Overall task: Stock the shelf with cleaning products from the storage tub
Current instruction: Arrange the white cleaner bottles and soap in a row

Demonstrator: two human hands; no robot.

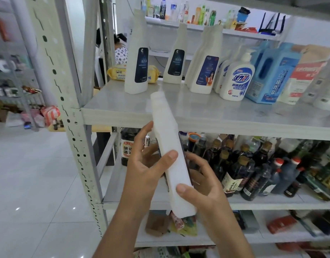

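Note:
A tall white cleaner bottle (pixel 168 138) is held tilted in front of the shelf edge, cap end up and leaning left. My left hand (pixel 145 168) grips its middle, thumb across the front. My right hand (pixel 203 189) grips the lower part, thumb on the front near the base. On the grey shelf board (pixel 207 116) stand matching white bottles with dark labels (pixel 137 58) (pixel 175 60) (pixel 207 71), a white pump bottle (pixel 236 79) and a blue detergent jug (pixel 270 75). The storage tub is out of view.
A perforated metal upright (pixel 63 101) stands at the left of the shelf. The board below holds a large soy sauce jug (pixel 128 146) and several dark bottles (pixel 253 170). A yellow wipes pack (pixel 119 73) lies behind the left bottle. White tiled floor (pixel 30 183) spreads to the left.

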